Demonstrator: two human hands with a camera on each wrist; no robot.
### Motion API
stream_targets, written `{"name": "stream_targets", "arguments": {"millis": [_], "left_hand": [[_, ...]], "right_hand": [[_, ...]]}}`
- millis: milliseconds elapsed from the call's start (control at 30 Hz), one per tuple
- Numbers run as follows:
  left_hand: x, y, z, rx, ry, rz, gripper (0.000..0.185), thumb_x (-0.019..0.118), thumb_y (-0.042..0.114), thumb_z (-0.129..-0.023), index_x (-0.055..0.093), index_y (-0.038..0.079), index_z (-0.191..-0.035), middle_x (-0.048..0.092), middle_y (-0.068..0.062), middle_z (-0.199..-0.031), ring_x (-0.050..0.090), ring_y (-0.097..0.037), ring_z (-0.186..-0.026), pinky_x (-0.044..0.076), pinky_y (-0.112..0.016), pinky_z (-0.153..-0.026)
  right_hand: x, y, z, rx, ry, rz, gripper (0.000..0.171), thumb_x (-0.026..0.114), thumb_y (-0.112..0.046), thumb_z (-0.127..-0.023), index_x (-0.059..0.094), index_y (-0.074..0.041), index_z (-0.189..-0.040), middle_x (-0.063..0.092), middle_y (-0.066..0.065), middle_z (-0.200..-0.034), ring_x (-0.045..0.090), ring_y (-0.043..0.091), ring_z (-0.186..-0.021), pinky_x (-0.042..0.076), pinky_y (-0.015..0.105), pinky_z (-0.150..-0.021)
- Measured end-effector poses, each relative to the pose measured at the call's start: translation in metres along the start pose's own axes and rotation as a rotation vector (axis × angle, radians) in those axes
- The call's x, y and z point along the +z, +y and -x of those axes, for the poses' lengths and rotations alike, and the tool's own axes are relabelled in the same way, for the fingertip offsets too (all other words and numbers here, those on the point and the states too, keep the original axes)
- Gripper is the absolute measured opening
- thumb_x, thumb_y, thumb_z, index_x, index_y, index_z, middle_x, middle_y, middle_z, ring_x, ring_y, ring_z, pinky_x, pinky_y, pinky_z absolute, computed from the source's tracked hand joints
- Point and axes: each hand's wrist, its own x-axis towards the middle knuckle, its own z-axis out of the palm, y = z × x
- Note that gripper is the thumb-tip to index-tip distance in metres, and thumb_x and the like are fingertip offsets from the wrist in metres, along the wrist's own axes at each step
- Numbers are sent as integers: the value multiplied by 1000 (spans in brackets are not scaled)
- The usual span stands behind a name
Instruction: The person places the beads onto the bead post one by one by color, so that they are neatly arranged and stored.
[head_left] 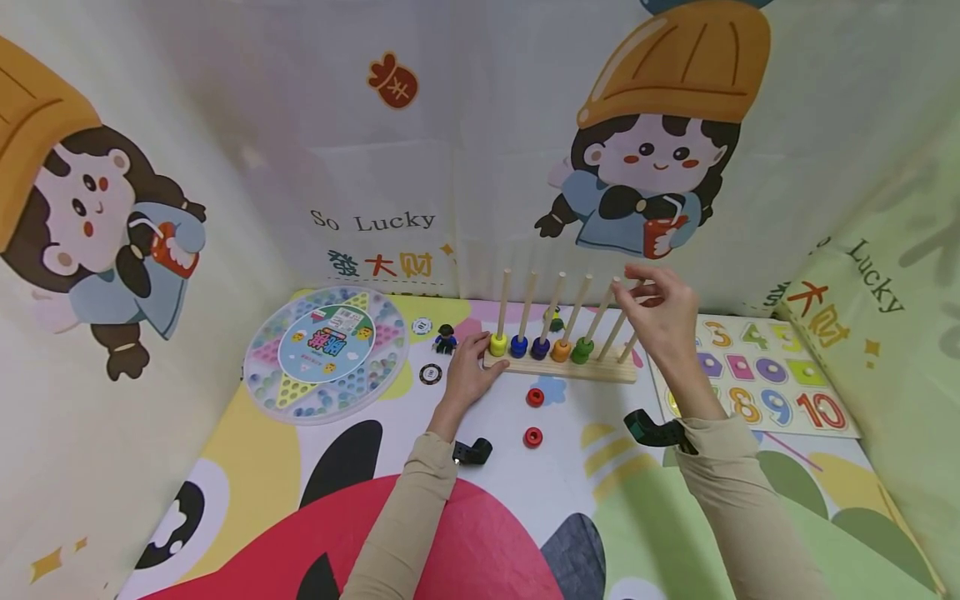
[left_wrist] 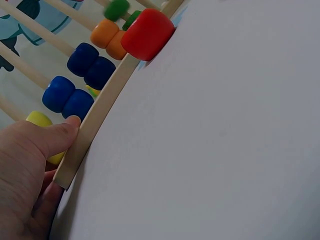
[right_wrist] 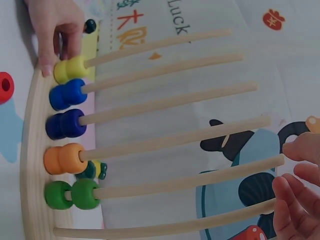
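We're on a bright cartoon mat, walled in by cloth printed with a capped girl and "So Lucky". In the middle stands the peg rack, a wooden base with seven upright pegs; the first five from the left carry beads: yellow, blue, dark blue, orange and green, two to a peg as the right wrist view shows. Our left hand grips the rack's left end, thumb pressed against the base edge just beside the yellow beads. Our right hand is up at the tops of the right-hand pegs, fingers curled and pinching a red bead near the tip of the sixth peg; only a sliver of it peeks out among the fingers. Two more red beads lie loose on the mat in front of the rack, one near the base, the other closer to us. Off to the left sits a round marble board under a clear lid, with a small toy figure and a black-and-white chip between it and the rack. On the right lies a number puzzle.
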Motion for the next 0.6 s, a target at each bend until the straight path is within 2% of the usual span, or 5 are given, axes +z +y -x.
{"name": "stream_targets", "arguments": {"millis": [100,200,367,500,600], "left_hand": [[0,0,0,-4,-2,4,55,75,25,-87,60,-7,-130,56,-19,-131,56,-31,-109,51,-41,-90],[1,-1,-2,-40,-28,12,56,76,22,-87,58,-6,-132,55,-19,-134,56,-31,-111,51,-42,-92],[1,-2,-4,-70,-52,-8,58,77,23,-86,57,-3,-134,54,-16,-136,55,-29,-113,50,-40,-93],[2,-3,-4,-69,-46,-9,58,78,23,-86,58,-3,-134,55,-15,-135,56,-28,-111,50,-39,-92],[2,-4,-4,-63,-44,-10,57,77,23,-86,58,-3,-133,55,-15,-135,56,-28,-109,50,-39,-90]], "right_hand": [[-1,0,2,-7,11,-4,28,72,-14,-89,71,2,-112,67,16,-107,56,-4,-80,47,10,-69],[-1,0,7,-27,22,-20,27,73,-13,-89,71,2,-112,68,14,-107,57,-5,-82,49,15,-70],[6,5,22,-69,4,-63,26,75,-4,-85,71,4,-110,70,16,-104,64,13,-84,50,17,-69],[20,15,38,-80,-89,-86,23,76,0,-83,71,5,-105,71,17,-101,67,27,-85,52,20,-69],[34,25,54,-68,-207,-91,22,75,0,-83,72,4,-104,71,17,-99,68,32,-86,56,30,-70]]}}
